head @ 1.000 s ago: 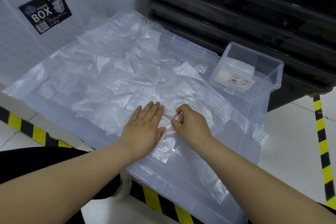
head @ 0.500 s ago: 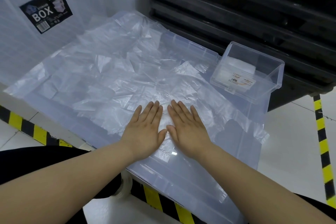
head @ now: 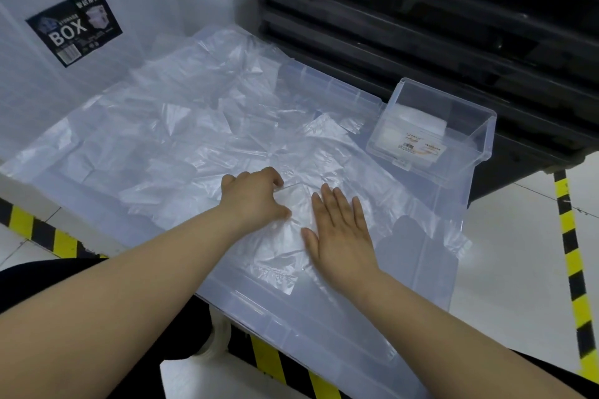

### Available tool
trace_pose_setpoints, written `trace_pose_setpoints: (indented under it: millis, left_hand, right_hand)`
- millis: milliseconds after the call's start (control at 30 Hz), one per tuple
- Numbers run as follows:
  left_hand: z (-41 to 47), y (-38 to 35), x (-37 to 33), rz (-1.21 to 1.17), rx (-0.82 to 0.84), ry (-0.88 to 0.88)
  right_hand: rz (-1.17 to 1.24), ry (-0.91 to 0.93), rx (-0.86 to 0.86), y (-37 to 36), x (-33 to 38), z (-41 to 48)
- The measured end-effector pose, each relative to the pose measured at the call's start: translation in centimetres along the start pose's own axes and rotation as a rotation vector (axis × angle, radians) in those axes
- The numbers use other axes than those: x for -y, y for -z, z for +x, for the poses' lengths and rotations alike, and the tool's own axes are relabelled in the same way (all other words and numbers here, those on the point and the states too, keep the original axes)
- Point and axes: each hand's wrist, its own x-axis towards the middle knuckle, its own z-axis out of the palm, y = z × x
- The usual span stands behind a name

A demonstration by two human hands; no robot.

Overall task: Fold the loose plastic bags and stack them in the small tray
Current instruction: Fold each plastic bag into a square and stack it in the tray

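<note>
Bag (head: 291, 227) thin, limp, likely slippery: right hand (head: 340, 233) flat, open, pinning it; left hand (head: 256, 194) curled, pinching its upper edge — best hold.

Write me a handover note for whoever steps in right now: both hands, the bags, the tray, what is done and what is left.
Left hand: fingers curled, pinching an edge of the bag being folded.
Right hand: flat, palm down, pressing the same bag.
Bags: many loose ones spread over the clear lid used as a work surface.
Tray: far right of the lid, a small stack of folded bags inside.
Done: a few bags folded and stacked.
Left: finish this fold, put it in the tray, then do the rest of the pile.
</note>
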Motion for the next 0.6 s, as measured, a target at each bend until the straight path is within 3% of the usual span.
trace_pose_setpoints:
  millis: [233, 367, 467, 600]
  left_hand:
    - [-0.3, 0.6, -0.7, 0.060, 0.065, 0.012]
    - [-0.7, 1.4, -0.6, -0.075, 0.052, -0.017]
    - [-1.5, 2.4, -0.9, -0.440, 0.025, -0.030]
    - [-2.3, 2.9, -2.0, -0.844, -0.025, -0.008]
  right_hand:
    - [-0.109, -0.024, 0.043, -0.3, -0.3, 0.3]
    - [0.037, -0.021, 0.040, 0.6, -0.7, 0.2]
    - [0.301, -0.080, 0.009, 1.7, -1.3, 0.2]
    - [0.971, -0.313, -0.112, 4.9, -0.5, 0.5]
